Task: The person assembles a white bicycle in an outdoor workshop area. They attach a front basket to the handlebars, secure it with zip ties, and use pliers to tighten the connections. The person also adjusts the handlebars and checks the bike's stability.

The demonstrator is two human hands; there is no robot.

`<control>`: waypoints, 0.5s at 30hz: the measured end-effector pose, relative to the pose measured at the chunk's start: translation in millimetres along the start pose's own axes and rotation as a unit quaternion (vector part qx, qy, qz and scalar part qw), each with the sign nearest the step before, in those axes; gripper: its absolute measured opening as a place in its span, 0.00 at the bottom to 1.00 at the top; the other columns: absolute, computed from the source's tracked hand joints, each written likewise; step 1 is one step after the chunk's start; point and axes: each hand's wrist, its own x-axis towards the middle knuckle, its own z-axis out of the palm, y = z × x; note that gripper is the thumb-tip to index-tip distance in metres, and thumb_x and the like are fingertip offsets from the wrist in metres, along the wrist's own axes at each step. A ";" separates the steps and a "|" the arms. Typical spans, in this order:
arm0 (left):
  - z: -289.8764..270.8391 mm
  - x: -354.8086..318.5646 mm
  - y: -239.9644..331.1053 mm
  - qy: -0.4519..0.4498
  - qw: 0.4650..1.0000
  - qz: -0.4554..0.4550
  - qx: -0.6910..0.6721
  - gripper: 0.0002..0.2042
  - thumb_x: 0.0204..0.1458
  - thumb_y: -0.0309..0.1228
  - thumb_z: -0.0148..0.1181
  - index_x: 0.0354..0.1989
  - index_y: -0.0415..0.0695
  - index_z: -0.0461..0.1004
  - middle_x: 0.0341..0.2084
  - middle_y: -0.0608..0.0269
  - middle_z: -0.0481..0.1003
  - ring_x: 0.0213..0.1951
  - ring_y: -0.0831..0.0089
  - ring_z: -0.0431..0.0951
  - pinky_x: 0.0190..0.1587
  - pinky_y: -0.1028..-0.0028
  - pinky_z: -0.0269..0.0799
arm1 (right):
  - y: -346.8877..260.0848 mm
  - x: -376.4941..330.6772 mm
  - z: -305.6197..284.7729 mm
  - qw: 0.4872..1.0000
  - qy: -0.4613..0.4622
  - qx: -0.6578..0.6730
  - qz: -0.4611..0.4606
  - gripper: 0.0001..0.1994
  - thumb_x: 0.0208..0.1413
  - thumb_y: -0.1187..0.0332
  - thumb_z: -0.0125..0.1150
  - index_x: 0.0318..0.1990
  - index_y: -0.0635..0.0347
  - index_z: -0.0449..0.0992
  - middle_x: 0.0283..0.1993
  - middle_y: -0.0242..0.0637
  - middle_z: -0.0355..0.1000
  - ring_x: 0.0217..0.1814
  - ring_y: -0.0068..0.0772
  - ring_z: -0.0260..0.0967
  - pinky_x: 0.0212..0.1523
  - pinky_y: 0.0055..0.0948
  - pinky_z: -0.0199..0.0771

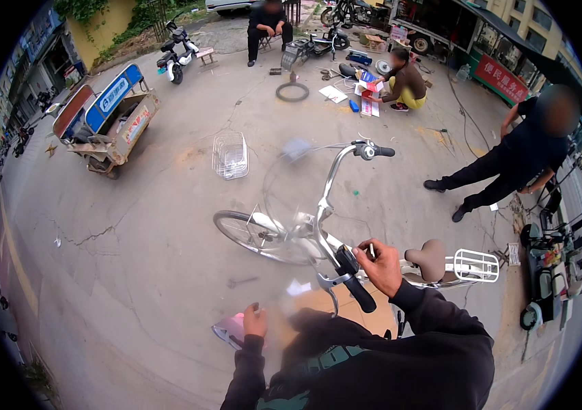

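Note:
A white bicycle with a curved silver handlebar (324, 205) stands in front of me. Its front wheel (218, 222) points left, and a brown saddle (428, 260) and white rear rack (475, 266) are to the right. My right hand (381, 268) is closed beside the black controls next to the near black grip (361, 295), pinching a small object too small to name. Low and left of the bicycle, my left hand (255, 321) is closed; what it holds, if anything, I cannot make out. Behind that hand lies a pink and grey item (228, 331). A hazy patch blurs the bicycle's front.
A wire basket (230, 156) sits on the pavement ahead. A cargo tricycle (110, 126) stands at left. One person (400, 78) crouches among scattered parts, another (509, 150) stands at right, and a third (270, 27) sits behind a loose tyre (292, 91). A scooter (537, 273) is far right.

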 end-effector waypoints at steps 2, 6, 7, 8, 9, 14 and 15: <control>0.8 33.0 16.3 -0.046 0.996 0.054 0.061 0.21 0.52 0.30 0.58 0.53 0.36 0.68 0.47 0.47 0.72 0.43 0.57 0.77 0.48 0.66 0.72 | -25.9 23.2 10.5 0.992 -0.051 -0.091 -0.070 0.17 0.50 0.56 0.65 0.33 0.63 0.77 0.20 0.44 0.72 0.22 0.45 0.72 0.23 0.37 0.69; 0.0 95.6 59.5 -0.091 0.983 0.143 0.065 0.19 0.53 0.31 0.58 0.52 0.37 0.69 0.46 0.49 0.71 0.38 0.62 0.79 0.41 0.67 0.74 | -36.0 56.7 24.5 0.971 -0.090 -0.203 -0.082 0.17 0.47 0.54 0.66 0.33 0.60 0.77 0.15 0.42 0.69 0.21 0.48 0.70 0.23 0.39 0.68; 2.0 111.3 64.8 -0.107 0.978 0.155 0.091 0.19 0.53 0.31 0.58 0.52 0.37 0.69 0.46 0.49 0.71 0.38 0.62 0.79 0.41 0.68 0.74 | -33.1 58.1 26.0 0.975 -0.091 -0.191 -0.068 0.18 0.45 0.52 0.67 0.31 0.59 0.77 0.16 0.43 0.70 0.21 0.48 0.71 0.23 0.40 0.68; 1.6 125.7 69.7 -0.127 0.970 0.165 0.122 0.18 0.53 0.31 0.58 0.51 0.37 0.69 0.46 0.49 0.71 0.38 0.63 0.79 0.41 0.68 0.74 | -33.3 58.5 25.9 0.978 -0.106 -0.179 -0.036 0.20 0.46 0.50 0.68 0.30 0.61 0.78 0.16 0.42 0.70 0.19 0.46 0.70 0.21 0.39 0.65; -5.6 136.1 81.9 -0.137 0.966 0.175 0.134 0.18 0.53 0.30 0.58 0.51 0.37 0.69 0.46 0.49 0.71 0.37 0.63 0.79 0.40 0.68 0.74 | -36.7 61.2 29.5 0.981 -0.104 -0.163 -0.028 0.19 0.46 0.51 0.68 0.29 0.60 0.78 0.17 0.41 0.71 0.20 0.46 0.70 0.21 0.39 0.65; -22.0 193.4 107.1 -0.229 0.945 0.171 0.158 0.15 0.52 0.31 0.58 0.47 0.40 0.72 0.41 0.51 0.72 0.36 0.61 0.77 0.42 0.64 0.71 | -49.3 50.8 45.3 0.971 -0.080 -0.223 -0.038 0.11 0.48 0.59 0.67 0.29 0.57 0.78 0.24 0.36 0.67 0.21 0.41 0.68 0.21 0.37 0.65; -27.0 207.5 101.1 -0.228 0.941 0.180 0.177 0.14 0.52 0.30 0.58 0.47 0.40 0.72 0.41 0.51 0.72 0.35 0.60 0.77 0.42 0.64 0.71 | -54.6 46.9 48.4 0.964 -0.089 -0.247 -0.031 0.10 0.49 0.61 0.65 0.29 0.56 0.75 0.24 0.35 0.64 0.21 0.38 0.68 0.20 0.35 0.64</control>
